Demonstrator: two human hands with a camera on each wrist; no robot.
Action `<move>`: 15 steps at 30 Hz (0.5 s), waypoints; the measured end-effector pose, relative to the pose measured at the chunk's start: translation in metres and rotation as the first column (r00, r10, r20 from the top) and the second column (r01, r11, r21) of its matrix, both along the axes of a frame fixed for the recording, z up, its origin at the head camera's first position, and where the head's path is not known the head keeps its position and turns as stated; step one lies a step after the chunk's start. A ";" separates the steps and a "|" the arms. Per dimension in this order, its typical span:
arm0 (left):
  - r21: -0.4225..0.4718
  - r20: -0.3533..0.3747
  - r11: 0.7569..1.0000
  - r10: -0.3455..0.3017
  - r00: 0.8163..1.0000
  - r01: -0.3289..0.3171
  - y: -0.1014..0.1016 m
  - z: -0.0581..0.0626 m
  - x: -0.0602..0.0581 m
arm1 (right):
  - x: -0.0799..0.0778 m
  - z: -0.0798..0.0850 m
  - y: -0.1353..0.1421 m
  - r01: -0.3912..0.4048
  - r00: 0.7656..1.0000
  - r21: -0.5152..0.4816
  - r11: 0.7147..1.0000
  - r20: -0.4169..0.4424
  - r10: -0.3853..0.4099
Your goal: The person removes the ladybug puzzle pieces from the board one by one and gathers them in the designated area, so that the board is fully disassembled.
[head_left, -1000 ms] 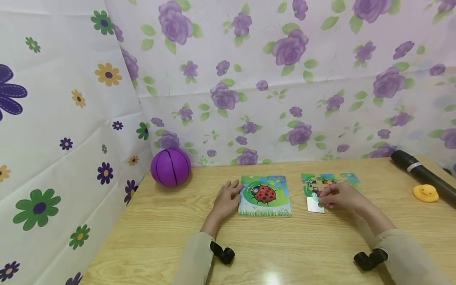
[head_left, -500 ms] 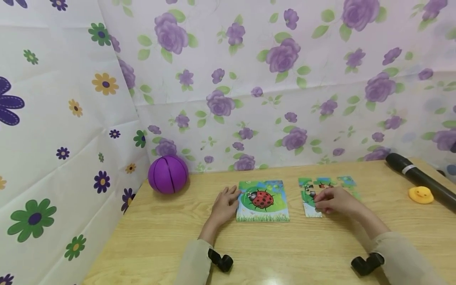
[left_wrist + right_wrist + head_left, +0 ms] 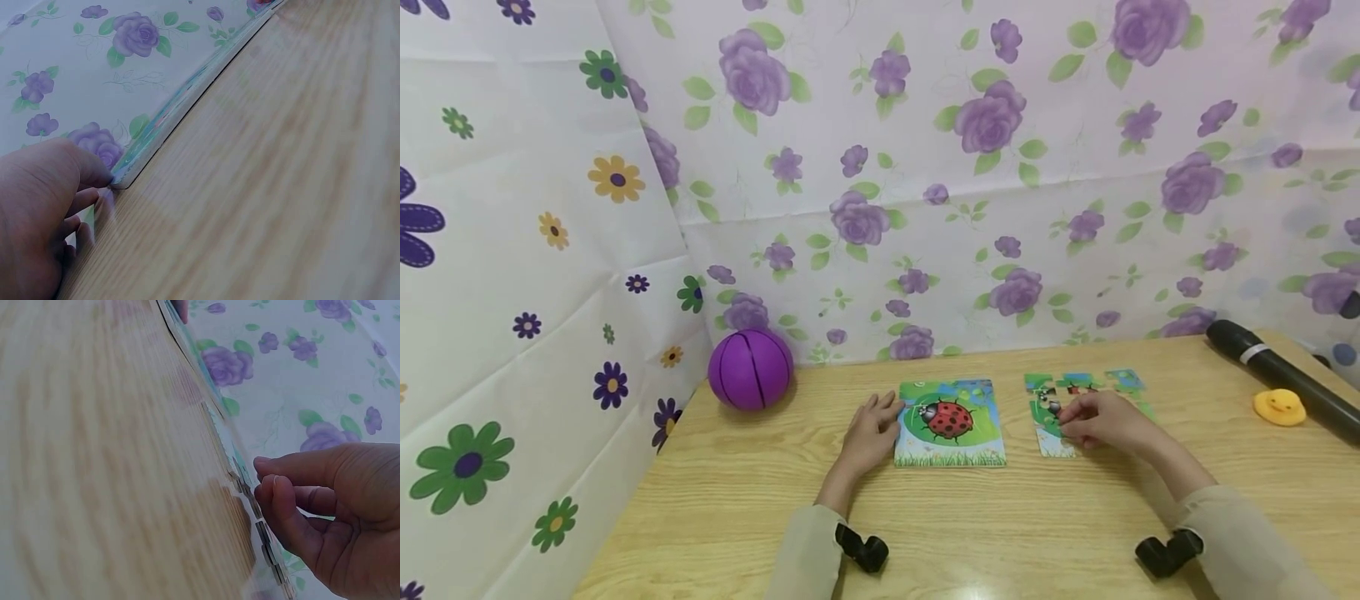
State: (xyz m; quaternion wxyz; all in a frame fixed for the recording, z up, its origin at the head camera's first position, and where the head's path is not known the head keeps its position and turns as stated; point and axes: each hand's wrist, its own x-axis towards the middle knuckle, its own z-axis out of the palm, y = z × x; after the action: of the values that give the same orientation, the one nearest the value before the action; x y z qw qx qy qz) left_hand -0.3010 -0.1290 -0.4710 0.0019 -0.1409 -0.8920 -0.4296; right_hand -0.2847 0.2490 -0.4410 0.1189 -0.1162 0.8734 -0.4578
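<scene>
My left hand (image 3: 869,432) lies at the left edge of a square ladybug picture board (image 3: 950,423). In the left wrist view its thumb (image 3: 94,170) touches the board's corner. To the right of the board, several jigsaw puzzle pieces (image 3: 1041,396) lie flat on the table in a partly joined group. The right hand (image 3: 1108,423) is over this group, thumb and fingers curled together, pinching at a puzzle piece by the ladybug's head. Seen from the right wrist, the fingertips (image 3: 267,481) meet the thin row of pieces; the hand hides part of the group.
A purple ball (image 3: 751,369) sits at the table's back left. At the right are a yellow rubber duck (image 3: 1279,407) and a black microphone-like object (image 3: 1277,375). Flowered sheets (image 3: 820,167) hang behind and left of the wooden table (image 3: 985,525).
The lower-left puzzle piece, white with glare a second ago, now shows its print. The right hand has shifted slightly among the pieces; the left hand stays at the board. The head view tilted a little.
</scene>
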 end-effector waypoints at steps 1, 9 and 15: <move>0.000 -0.002 1.000 0.000 1.000 0.000 0.000 0.000 0.000 | 0.000 0.000 0.000 0.002 1.000 0.000 1.000 0.001 -0.002; -0.002 -0.002 1.000 -0.002 1.000 0.002 0.000 0.000 -0.001 | -0.002 -0.001 0.001 -0.054 0.998 -0.055 0.997 0.030 0.056; 0.006 0.006 1.000 0.002 1.000 -0.002 0.000 0.001 0.000 | -0.004 -0.003 0.000 -0.146 0.985 -0.110 0.983 0.075 0.155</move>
State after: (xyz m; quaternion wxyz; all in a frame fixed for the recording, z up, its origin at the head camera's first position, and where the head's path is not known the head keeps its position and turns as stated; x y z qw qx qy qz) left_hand -0.3012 -0.1288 -0.4702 -0.0001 -0.1384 -0.8908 -0.4328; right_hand -0.2885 0.2492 -0.4440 0.1834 -0.1689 0.8312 -0.4969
